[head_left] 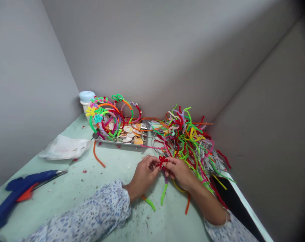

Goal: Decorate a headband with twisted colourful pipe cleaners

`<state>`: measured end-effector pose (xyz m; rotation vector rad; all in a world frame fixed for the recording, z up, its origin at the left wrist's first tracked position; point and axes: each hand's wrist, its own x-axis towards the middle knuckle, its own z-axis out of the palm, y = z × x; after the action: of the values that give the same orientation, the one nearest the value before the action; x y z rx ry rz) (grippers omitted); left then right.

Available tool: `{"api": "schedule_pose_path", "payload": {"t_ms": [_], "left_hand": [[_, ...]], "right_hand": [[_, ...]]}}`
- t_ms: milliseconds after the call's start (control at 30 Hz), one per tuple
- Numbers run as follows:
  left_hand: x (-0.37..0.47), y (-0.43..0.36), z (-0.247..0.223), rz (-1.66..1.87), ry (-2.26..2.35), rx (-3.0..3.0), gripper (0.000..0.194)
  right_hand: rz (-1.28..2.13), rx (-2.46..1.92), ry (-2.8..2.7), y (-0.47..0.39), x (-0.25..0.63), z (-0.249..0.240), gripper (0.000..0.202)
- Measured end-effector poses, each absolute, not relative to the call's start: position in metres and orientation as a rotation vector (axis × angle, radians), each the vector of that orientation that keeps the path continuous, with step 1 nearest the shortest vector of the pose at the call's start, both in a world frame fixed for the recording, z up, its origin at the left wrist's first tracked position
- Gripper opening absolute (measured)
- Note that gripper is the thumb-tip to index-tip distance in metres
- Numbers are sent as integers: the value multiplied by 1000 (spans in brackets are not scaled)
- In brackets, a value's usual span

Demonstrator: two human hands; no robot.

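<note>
A small red pipe-cleaner flower is held between both hands over the middle of the table. My left hand pinches its left side with thumb and fingertips. On the other side, my right hand grips it, fingers closed. Below the hands hang or lie pipe-cleaner ends: a green and purple one, a green and orange one and an orange one. Whether they join the flower is hidden by the hands.
Colourful pipe-cleaner hoops stand on a metal tray of flat pieces. A large tangle of pipe cleaners lies at right. Farther left are a blue glue gun, a plastic bag and a blue-lidded container.
</note>
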<state>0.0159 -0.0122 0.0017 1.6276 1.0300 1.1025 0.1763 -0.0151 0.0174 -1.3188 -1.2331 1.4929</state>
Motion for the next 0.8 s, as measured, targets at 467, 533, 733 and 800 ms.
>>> {"api": "schedule_pose_path", "payload": {"t_ms": [467, 533, 733, 800], "left_hand": [[14, -13, 6, 1164, 1121, 1607, 13], [14, -13, 8, 1148, 1124, 1516, 15], [18, -15, 15, 1078, 953, 1152, 13], [20, -16, 15, 1033, 858, 985, 12]], "right_hand": [[1196, -1347, -1458, -20, 171, 20, 13], [1063, -1341, -1547, -21, 171, 18, 14], [579, -1293, -1792, -24, 173, 17, 11], [519, -1238, -1829, -25, 174, 19, 11]]}}
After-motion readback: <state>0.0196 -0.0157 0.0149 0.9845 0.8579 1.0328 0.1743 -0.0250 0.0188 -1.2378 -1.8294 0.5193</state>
